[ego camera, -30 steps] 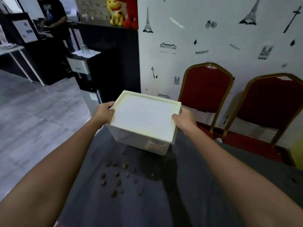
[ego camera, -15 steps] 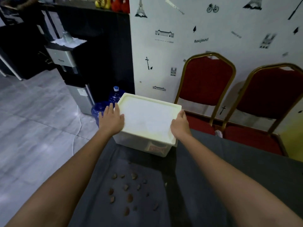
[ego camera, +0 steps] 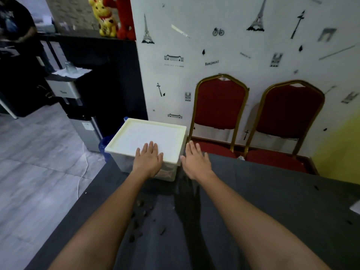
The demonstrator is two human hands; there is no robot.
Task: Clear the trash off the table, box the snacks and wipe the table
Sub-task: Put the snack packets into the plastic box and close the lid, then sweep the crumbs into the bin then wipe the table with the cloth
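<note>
A clear plastic box with a cream lid [ego camera: 148,137] stands at the far left corner of the dark grey table [ego camera: 263,201]. My left hand [ego camera: 149,159] lies flat with straight fingers over the lid's near right part. My right hand [ego camera: 195,160] hovers open just right of the box, fingers straight, holding nothing. Several small brown scraps [ego camera: 139,221] lie scattered on the table between my forearms. A snack packet shows faintly through the box wall.
Two red chairs with gold frames [ego camera: 220,106] [ego camera: 290,112] stand against the wall behind the table. A water dispenser [ego camera: 78,106] and a blue water bottle [ego camera: 104,143] stand on the floor at left. A pale object [ego camera: 355,206] sits at the table's right edge.
The box has been set down on the table corner. Both hands let go of its sides; the left now lies flat on the lid, the right has come off to the side.
</note>
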